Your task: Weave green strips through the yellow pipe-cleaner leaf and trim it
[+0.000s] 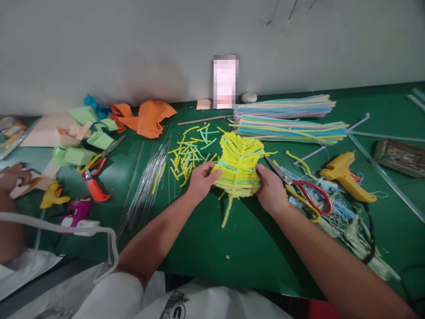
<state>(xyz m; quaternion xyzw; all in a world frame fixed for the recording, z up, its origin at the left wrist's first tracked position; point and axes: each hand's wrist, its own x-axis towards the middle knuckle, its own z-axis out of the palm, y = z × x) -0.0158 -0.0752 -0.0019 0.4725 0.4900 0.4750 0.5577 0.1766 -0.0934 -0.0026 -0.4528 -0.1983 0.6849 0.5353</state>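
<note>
Between my hands is a leaf shape [239, 153] built from rows of yellow pipe cleaner pieces, with a few light green ones and a stem pointing down toward me. My left hand [202, 180] pinches its left edge between thumb and fingers. At the opposite edge, my right hand [271, 189] grips the leaf, its fingertips partly hidden. Scissors [307, 190] with one red and one yellow handle lie just beside my right hand. Short cut pipe cleaner pieces [189, 155], yellow and green, are scattered beyond my left hand.
Bundles of long pastel pipe cleaners [292, 128] lie at the back, near a propped phone [226, 84]. A yellow glue gun [347, 175] rests at right over shredded scraps [361, 239]. Thin wires [149, 186] and more scissors [94, 170] lie left, near a co-worker's hand [15, 177].
</note>
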